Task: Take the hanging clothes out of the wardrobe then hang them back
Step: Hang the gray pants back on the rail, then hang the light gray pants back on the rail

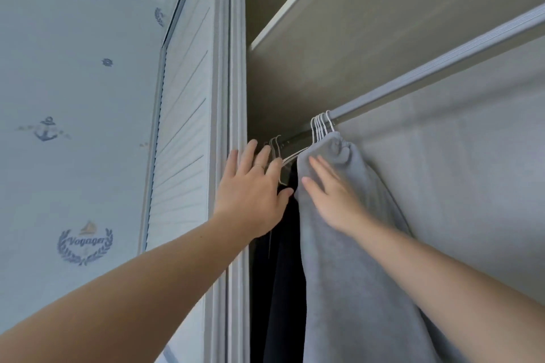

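A grey garment (348,259) hangs from a bunch of white hangers (321,127) on the wardrobe rail (442,68). Dark clothes (277,274) hang to its left on a few more hangers (275,146) near the rail's left end. My left hand (253,188) reaches up with straight fingers at the left hangers, its thumb against the dark clothes. My right hand (330,188) lies flat with spread fingers on the upper part of the grey garment, blurred by motion. Neither hand grips anything.
The white wardrobe frame (236,68) stands right beside my left hand, with a slatted white door (182,127) further left. A shelf (295,9) runs above the rail. Wallpaper with nautical prints (73,97) covers the left wall.
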`<state>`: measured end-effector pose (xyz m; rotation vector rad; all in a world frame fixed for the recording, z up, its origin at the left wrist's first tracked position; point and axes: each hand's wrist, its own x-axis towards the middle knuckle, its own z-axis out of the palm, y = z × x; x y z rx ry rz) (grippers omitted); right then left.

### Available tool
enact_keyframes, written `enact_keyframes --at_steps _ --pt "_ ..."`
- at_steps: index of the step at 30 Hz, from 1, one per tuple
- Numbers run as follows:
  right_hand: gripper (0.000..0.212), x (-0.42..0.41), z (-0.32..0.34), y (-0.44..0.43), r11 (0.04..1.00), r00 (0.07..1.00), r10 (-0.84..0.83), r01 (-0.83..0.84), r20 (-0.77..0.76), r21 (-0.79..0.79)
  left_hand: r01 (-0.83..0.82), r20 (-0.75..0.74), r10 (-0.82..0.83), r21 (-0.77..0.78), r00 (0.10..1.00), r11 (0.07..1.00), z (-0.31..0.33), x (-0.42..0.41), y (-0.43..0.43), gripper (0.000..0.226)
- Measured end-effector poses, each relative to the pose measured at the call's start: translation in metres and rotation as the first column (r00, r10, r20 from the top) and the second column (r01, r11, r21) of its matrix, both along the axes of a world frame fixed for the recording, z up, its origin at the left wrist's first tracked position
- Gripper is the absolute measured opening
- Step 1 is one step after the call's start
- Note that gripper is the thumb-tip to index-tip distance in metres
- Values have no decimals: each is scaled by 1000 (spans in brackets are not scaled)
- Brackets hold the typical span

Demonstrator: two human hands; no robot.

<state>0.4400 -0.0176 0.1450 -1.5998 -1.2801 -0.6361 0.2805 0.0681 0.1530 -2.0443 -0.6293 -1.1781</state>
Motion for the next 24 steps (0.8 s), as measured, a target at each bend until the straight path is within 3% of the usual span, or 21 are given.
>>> enact_keyframes --at_steps 5,8,13,20,24 --pt "62 -74 -73 -1 988 971 -132 145 200 -48 -52 -7 52 0 999 999 -59 -95 10 68" --pt "65 -130 -115 -1 990 949 -103 127 297 -62 -85 -12 84 -106 996 991 -111 -160 15 69" --pt "66 -236 -201 1 975 951 36 34 308 -218 -113 -29 110 -313 994 943 -213 -284 8 75" --pt "71 -399 -323 -2 884 926 290 -162 243 -439 -269 -9 320 -562 947 782 -334 -471 -47 78" --pt "72 -494 -391 -17 784 876 439 -263 201 -562 -334 -4 466 -703 885 628 -394 -577 -101 80"
